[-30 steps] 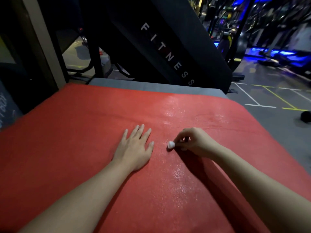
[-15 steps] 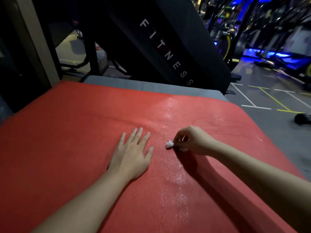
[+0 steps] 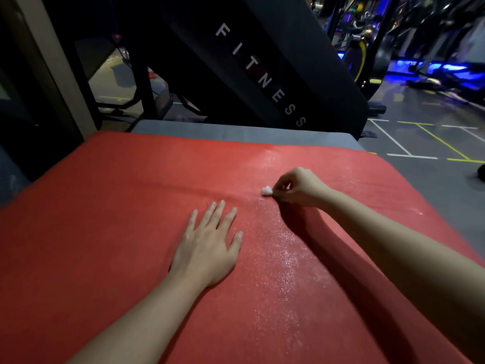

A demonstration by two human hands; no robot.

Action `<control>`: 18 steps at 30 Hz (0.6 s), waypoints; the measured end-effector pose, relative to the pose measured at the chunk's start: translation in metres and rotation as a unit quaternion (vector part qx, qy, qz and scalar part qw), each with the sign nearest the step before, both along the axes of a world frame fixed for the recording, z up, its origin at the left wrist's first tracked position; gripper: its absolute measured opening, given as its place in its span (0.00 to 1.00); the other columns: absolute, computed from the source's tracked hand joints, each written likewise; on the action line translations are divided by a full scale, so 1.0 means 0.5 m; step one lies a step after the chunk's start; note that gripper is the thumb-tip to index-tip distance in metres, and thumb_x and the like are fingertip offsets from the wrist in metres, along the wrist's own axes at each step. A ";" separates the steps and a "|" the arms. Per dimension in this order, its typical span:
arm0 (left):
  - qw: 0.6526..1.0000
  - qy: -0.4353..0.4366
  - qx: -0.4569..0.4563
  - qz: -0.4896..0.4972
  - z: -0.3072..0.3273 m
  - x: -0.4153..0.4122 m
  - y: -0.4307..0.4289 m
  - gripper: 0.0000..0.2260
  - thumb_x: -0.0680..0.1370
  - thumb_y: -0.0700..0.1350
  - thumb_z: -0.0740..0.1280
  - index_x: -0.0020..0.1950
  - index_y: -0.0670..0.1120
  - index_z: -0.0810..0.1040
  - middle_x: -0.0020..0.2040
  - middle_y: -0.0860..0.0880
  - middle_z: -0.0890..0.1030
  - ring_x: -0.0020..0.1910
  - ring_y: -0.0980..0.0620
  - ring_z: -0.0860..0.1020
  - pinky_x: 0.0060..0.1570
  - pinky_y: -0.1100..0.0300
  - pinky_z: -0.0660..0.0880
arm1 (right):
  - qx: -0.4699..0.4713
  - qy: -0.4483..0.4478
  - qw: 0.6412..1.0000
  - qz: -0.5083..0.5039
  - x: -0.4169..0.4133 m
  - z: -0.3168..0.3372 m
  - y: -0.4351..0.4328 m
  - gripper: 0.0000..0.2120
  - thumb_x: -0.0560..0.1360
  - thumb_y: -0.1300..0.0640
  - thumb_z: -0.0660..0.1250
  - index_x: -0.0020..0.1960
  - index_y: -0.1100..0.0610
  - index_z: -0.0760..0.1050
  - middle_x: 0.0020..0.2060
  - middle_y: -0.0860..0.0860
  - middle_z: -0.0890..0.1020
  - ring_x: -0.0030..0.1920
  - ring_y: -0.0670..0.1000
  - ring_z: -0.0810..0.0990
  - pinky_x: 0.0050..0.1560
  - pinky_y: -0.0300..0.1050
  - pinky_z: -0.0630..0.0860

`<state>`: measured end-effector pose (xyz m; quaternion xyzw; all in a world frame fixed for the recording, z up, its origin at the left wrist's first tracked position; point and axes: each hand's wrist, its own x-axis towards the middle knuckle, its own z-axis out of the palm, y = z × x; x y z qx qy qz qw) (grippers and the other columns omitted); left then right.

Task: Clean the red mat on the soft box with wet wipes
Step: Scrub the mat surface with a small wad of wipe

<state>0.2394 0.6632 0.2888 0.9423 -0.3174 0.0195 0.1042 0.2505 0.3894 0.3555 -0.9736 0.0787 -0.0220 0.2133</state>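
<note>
red mat [image 3: 105,232] lies flat over the soft box [image 3: 236,131] and covers nearly all of its top. only a grey strip of the box shows at the far edge. wet wipe [image 3: 265,191] is a small white wad on the mat, right of centre. right hand [image 3: 299,186] pinches it between thumb and fingertips, other fingers curled in. left hand [image 3: 207,250] lies flat on the mat, fingers straight and slightly spread, pressing down, holding nothing.

change vs a second ago: wipe was level with the left fingertips and just beside them. now it's past them, farther up the mat. left hand hasn't shifted. so the stroke runs away from the body, along the glossy wet streak [image 3: 283,258]. a shallow crease runs left from the wipe, probably the mat dragging with it. my read: centre-right band is done, the left half looks dry and still needs doing.

count: 1 mat, 1 box, 1 wipe wad, 2 hands. beyond: black board lettered fitness [image 3: 262,74], gym machines under blue light.
</note>
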 end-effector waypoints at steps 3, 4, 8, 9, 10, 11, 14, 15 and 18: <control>1.000 -0.003 0.003 -0.002 -0.001 -0.001 0.000 0.34 0.78 0.64 0.35 0.84 0.57 0.46 0.84 0.54 0.44 0.82 0.57 0.39 0.80 0.48 0.39 | 0.003 0.021 0.999 0.039 -0.028 -0.003 -0.001 0.03 0.70 0.53 0.76 0.43 0.49 0.84 0.37 0.45 0.84 0.35 0.43 0.80 0.34 0.34 0.71; 1.000 -0.002 0.006 -0.003 -0.003 -0.002 0.001 0.34 0.78 0.65 0.35 0.84 0.57 0.45 0.84 0.54 0.43 0.81 0.57 0.39 0.80 0.47 0.39 | -0.009 0.012 0.999 0.033 -0.018 -0.008 -0.004 0.04 0.69 0.56 0.76 0.43 0.49 0.84 0.37 0.45 0.84 0.35 0.43 0.80 0.34 0.31 0.70; 1.000 -0.003 0.000 0.003 -0.004 0.004 0.001 0.33 0.78 0.65 0.37 0.84 0.59 0.48 0.84 0.55 0.46 0.81 0.58 0.40 0.81 0.49 0.41 | -0.039 -0.025 0.998 -0.033 0.071 -0.013 -0.027 0.03 0.70 0.56 0.74 0.43 0.53 0.84 0.38 0.53 0.85 0.40 0.52 0.82 0.42 0.44 0.78; 1.000 -0.006 0.007 0.002 -0.003 0.008 0.000 0.33 0.78 0.65 0.37 0.84 0.59 0.48 0.84 0.55 0.46 0.82 0.58 0.41 0.81 0.49 0.41 | -0.041 -0.028 0.997 -0.055 0.091 -0.008 -0.034 0.06 0.70 0.53 0.74 0.44 0.54 0.84 0.39 0.54 0.85 0.42 0.54 0.82 0.44 0.47 0.78; 1.000 -0.007 0.016 0.002 -0.004 0.007 -0.001 0.34 0.78 0.65 0.37 0.84 0.59 0.48 0.84 0.55 0.46 0.82 0.58 0.41 0.81 0.49 0.41 | -0.038 -0.025 0.997 -0.070 0.105 -0.003 -0.042 0.10 0.69 0.49 0.75 0.44 0.55 0.84 0.39 0.55 0.85 0.42 0.56 0.82 0.44 0.47 0.78; 1.000 -0.009 0.018 0.005 -0.003 0.005 -0.002 0.34 0.77 0.65 0.36 0.83 0.59 0.48 0.84 0.55 0.46 0.82 0.58 0.41 0.81 0.49 0.41 | -0.036 -0.027 0.996 -0.083 0.115 -0.001 -0.047 0.13 0.69 0.46 0.75 0.44 0.56 0.84 0.39 0.56 0.84 0.42 0.56 0.81 0.42 0.47 0.77; 1.000 -0.004 0.012 0.005 0.001 0.002 0.000 0.33 0.78 0.65 0.37 0.84 0.59 0.48 0.84 0.55 0.45 0.81 0.59 0.40 0.80 0.50 0.39 | -0.048 -0.032 0.995 -0.088 0.118 -0.009 -0.033 0.16 0.70 0.41 0.74 0.42 0.55 0.82 0.39 0.56 0.83 0.41 0.59 0.81 0.40 0.45 0.75; 1.000 -0.002 0.013 0.004 0.003 0.002 0.000 0.33 0.78 0.65 0.37 0.84 0.58 0.47 0.84 0.55 0.45 0.81 0.59 0.39 0.80 0.50 0.39 | -0.050 -0.026 0.996 -0.075 0.109 -0.014 -0.024 0.18 0.71 0.39 0.73 0.40 0.55 0.80 0.38 0.56 0.83 0.41 0.59 0.81 0.40 0.46 0.76; 1.000 -0.003 0.009 0.003 0.003 -0.002 -0.004 0.34 0.78 0.65 0.36 0.84 0.58 0.47 0.84 0.56 0.44 0.81 0.59 0.39 0.80 0.49 0.38 | -0.044 0.008 0.999 -0.028 0.059 -0.017 -0.010 0.22 0.72 0.37 0.71 0.39 0.57 0.79 0.37 0.55 0.83 0.39 0.56 0.80 0.41 0.48 0.77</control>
